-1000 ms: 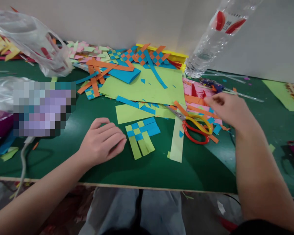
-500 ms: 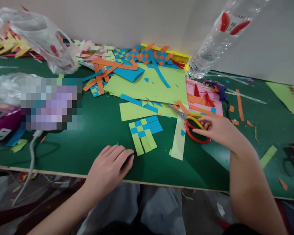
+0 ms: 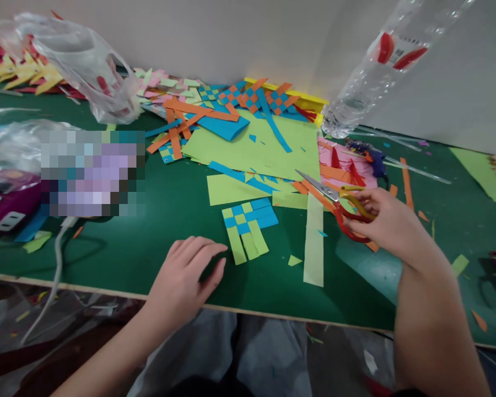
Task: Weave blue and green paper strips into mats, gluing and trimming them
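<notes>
My right hand (image 3: 382, 220) grips a pair of scissors (image 3: 342, 199) by the red and yellow handles. The metal blades point up and to the left, over orange paper strips. Close to the table's front edge rests my left hand (image 3: 192, 270), empty, its thumb and forefinger apart. Just right of its fingertips lies a woven piece of blue and green paper strips (image 3: 242, 223), with loose green ends pointing down and blue ends to the right. A pale green paper strip (image 3: 314, 251) lies below the scissors, a small blue scrap on it.
Large green paper sheets (image 3: 268, 146) lie behind, with woven blue-and-orange pieces (image 3: 252, 98) at the wall. A plastic bottle (image 3: 367, 82) stands back right near a blue glue gun (image 3: 372, 157). At left are a plastic bag (image 3: 101, 77), a blurred-out object (image 3: 99, 176) and a white cable (image 3: 58, 264).
My right hand has raised the scissors off the table area and turned them slightly. The pale green strip and a small green scrap have shifted. My left hand has barely moved.
</notes>
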Motion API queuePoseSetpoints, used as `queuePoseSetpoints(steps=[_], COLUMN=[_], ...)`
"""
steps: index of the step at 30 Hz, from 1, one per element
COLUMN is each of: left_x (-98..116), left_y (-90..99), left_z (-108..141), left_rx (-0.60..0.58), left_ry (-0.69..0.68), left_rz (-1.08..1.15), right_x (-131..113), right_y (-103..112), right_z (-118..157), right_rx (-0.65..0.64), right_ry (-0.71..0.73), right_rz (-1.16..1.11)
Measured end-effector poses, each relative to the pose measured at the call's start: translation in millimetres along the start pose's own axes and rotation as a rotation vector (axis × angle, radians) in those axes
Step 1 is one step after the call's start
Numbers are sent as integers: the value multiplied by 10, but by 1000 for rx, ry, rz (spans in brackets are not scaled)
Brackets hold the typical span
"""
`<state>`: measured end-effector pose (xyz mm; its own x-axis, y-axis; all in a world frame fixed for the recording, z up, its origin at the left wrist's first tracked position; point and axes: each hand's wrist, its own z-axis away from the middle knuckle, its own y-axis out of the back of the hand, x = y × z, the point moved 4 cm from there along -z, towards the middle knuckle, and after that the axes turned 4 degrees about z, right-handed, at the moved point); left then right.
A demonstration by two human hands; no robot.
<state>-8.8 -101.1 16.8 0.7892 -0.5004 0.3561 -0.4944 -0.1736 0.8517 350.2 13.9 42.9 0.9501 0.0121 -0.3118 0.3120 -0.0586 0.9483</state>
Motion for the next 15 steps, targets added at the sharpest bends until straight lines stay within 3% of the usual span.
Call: queuePoseSetpoints(steps=[5, 10, 15], left_x=[-212, -319, -444], left_y=[116, 217, 199], left_z=[-82, -339, -622], left_rx=[-48, -140, -175], left_ry=[180, 69, -61], left_rz=[138, -47, -170], right_x=[-300, -650, -933], right_y=[-54, -115, -95], right_z=[20, 2, -40], right_rx=[106, 164, 197], right_ry=[208, 328, 432], right_rz=[-114, -187, -96])
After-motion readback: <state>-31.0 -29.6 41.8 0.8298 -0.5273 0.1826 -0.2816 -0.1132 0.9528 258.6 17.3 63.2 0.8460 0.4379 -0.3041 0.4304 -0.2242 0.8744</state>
